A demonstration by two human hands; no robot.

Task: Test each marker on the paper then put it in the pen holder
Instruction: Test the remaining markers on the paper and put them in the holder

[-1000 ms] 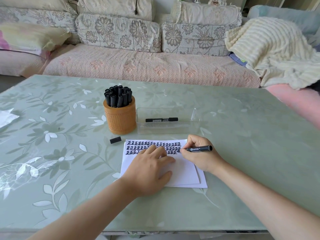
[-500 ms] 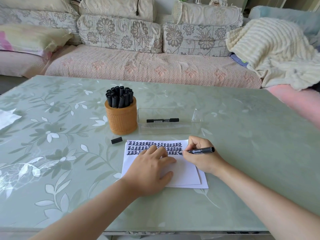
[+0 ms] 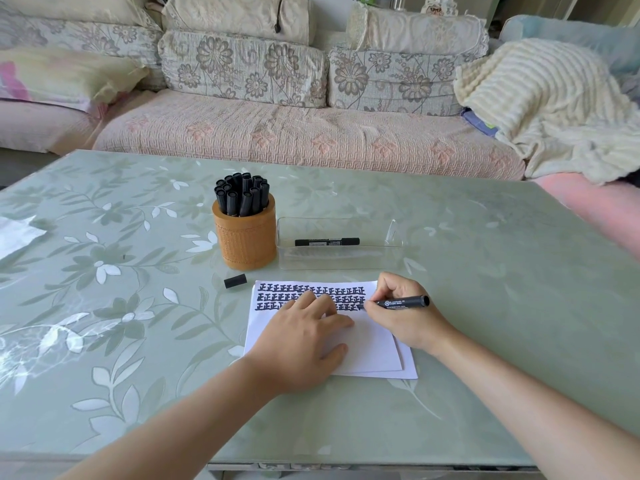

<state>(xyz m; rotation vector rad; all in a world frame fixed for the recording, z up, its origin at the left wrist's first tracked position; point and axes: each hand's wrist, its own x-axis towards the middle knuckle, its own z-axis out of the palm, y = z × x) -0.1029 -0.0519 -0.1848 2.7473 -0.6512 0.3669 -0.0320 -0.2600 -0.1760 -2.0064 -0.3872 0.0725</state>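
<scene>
Head view: right hand (image 3: 403,318) pinches the marker (image 3: 406,302) in curled fingers, tip on the paper (image 3: 374,351); left hand (image 3: 298,344) presses it flat, fingers straight. Light strokes seem best.

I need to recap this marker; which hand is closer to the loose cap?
Left. The left hand lies flat on the paper, right of the cap; the right hand grips the marker farther right.

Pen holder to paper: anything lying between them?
Head view: one loose black cap lies on the table between the pen holder and the paper, just off the paper's top-left corner.
</scene>
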